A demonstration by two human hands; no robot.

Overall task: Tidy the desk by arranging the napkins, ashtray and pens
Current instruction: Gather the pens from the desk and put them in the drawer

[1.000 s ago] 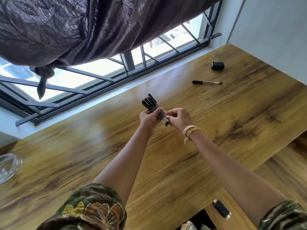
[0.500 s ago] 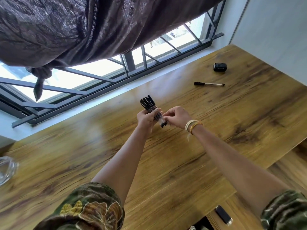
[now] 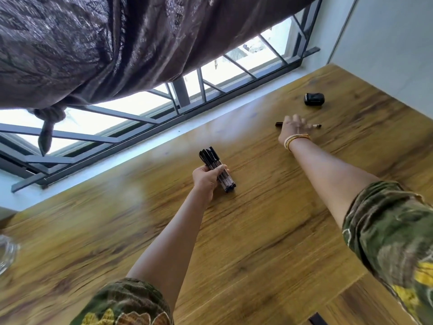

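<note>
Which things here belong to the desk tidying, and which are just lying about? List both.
Job: bundle of pens in the left hand; loose pen under the right hand; glass ashtray.
Lying about: small black case; curtain.

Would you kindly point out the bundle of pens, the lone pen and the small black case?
bundle of pens (image 3: 214, 161), head view, on the black caps above the fist.
lone pen (image 3: 316, 125), head view, on its right end past the fingers.
small black case (image 3: 314, 99), head view, on its top face.

Green floral-patterned sleeves (image 3: 396, 233); cream and orange wristbands (image 3: 295, 139).
</note>
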